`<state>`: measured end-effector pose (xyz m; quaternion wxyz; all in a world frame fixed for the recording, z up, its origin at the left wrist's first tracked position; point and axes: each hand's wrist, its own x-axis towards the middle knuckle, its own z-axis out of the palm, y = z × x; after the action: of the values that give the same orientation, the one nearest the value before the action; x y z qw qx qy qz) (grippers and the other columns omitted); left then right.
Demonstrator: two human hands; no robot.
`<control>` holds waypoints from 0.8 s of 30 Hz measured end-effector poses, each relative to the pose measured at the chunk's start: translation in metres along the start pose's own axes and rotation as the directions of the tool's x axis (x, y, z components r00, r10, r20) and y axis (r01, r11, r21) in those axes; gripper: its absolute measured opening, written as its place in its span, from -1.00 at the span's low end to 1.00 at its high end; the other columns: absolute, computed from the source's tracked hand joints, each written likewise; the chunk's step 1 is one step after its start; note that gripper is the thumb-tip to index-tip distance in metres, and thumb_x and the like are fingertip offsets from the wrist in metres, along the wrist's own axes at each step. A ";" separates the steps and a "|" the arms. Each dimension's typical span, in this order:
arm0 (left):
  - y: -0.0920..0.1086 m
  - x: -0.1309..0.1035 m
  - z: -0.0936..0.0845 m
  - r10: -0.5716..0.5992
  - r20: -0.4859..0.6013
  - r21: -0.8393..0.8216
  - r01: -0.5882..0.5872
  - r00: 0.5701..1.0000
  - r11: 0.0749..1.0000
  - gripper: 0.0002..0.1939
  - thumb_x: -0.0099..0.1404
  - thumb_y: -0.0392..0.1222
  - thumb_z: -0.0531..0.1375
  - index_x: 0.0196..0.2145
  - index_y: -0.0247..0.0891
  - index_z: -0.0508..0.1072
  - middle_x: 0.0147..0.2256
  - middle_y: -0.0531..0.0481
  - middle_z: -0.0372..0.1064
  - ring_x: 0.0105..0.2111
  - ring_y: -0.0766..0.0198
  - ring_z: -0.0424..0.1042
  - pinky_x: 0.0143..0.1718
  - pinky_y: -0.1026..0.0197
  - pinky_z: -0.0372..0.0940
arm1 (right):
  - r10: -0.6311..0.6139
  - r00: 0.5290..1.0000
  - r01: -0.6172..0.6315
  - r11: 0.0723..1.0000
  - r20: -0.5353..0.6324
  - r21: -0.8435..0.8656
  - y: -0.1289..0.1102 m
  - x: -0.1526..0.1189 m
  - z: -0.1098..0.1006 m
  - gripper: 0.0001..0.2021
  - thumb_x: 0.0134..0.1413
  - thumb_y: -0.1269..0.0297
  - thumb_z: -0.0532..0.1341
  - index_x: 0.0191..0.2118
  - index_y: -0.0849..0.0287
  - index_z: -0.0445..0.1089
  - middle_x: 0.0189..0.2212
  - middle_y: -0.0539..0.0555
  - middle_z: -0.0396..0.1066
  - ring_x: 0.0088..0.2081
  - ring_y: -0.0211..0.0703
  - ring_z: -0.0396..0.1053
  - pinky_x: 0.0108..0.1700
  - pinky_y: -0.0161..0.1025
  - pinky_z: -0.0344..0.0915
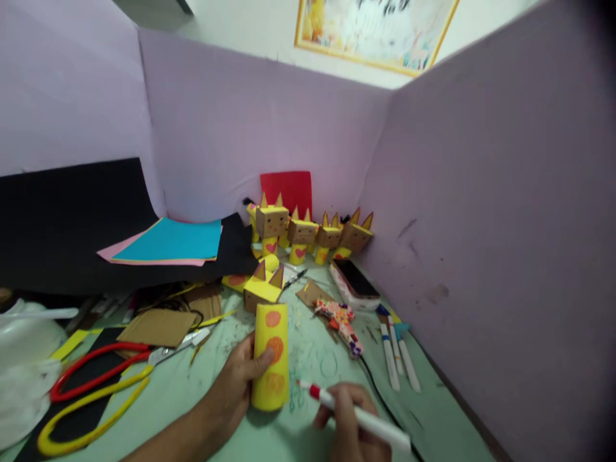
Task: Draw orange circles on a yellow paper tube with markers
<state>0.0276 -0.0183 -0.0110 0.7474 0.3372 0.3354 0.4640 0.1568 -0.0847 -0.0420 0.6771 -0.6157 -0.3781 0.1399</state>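
A yellow paper tube (270,330) with three orange-red spots stands upright, slightly tilted, near the front of the green table. My left hand (235,378) is wrapped round its left side, the thumb lying across the front. In my right hand (350,420) is a white marker (370,427) with a red collar, its tip pointing left toward the tube and not touching it. Just behind the tube is a yellow-topped box head (264,290) with two pointed ears.
Several box-headed figures (272,223) stand at the back by a red sheet (289,189). Scissors (108,378) and cardboard (158,328) lie left. A patterned glue gun (339,319), a phone (356,279) and markers (391,359) lie right. Purple panels surround the table.
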 end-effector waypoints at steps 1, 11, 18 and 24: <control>0.002 -0.001 0.001 -0.002 -0.012 -0.004 0.002 1.000 1.000 -0.58 -0.03 -0.16 0.36 -0.19 -0.32 0.41 -0.43 -0.03 0.43 -0.48 0.29 0.37 -0.44 0.27 0.29 | 0.020 0.999 -0.021 0.999 0.028 0.039 -0.001 0.003 -0.002 -0.59 0.13 0.01 0.07 -0.60 0.16 0.31 -0.75 -0.06 0.27 -0.67 -0.27 0.24 -0.57 -0.37 0.17; 0.007 -0.001 0.004 -0.038 -0.021 -0.001 0.038 0.999 0.999 -0.63 0.00 -0.18 0.35 -0.25 -0.36 0.39 -0.45 -0.01 0.43 -0.46 0.30 0.38 -0.42 0.29 0.32 | -0.126 0.926 0.109 0.992 0.356 0.069 -0.008 -0.005 -0.014 -0.75 0.17 0.22 0.08 -0.47 0.19 0.35 -0.62 -0.03 0.32 -0.56 -0.27 0.30 -0.50 -0.36 0.20; 0.004 -0.001 0.004 -0.022 0.007 0.024 0.022 1.000 0.999 -0.62 0.01 -0.19 0.34 -0.22 -0.35 0.37 -0.45 -0.01 0.43 -0.47 0.31 0.37 -0.45 0.30 0.32 | -0.071 0.964 0.042 0.992 0.257 0.116 -0.015 -0.006 -0.007 -0.81 0.13 0.21 0.09 -0.41 0.16 0.34 -0.65 -0.05 0.32 -0.56 -0.26 0.31 -0.47 -0.33 0.24; 0.004 -0.002 0.004 -0.017 0.007 0.019 0.017 1.000 1.000 -0.62 0.02 -0.20 0.33 -0.22 -0.36 0.36 -0.44 -0.01 0.42 -0.45 0.31 0.37 -0.44 0.31 0.32 | -0.127 0.949 0.116 0.992 0.289 0.055 -0.013 -0.005 -0.007 -0.83 0.10 0.23 0.10 -0.40 0.17 0.35 -0.60 -0.01 0.36 -0.55 -0.24 0.33 -0.50 -0.32 0.23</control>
<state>0.0283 -0.0200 -0.0049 0.7491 0.3430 0.3402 0.4533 0.1549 -0.0957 -0.0316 0.6323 -0.5513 -0.5084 0.1945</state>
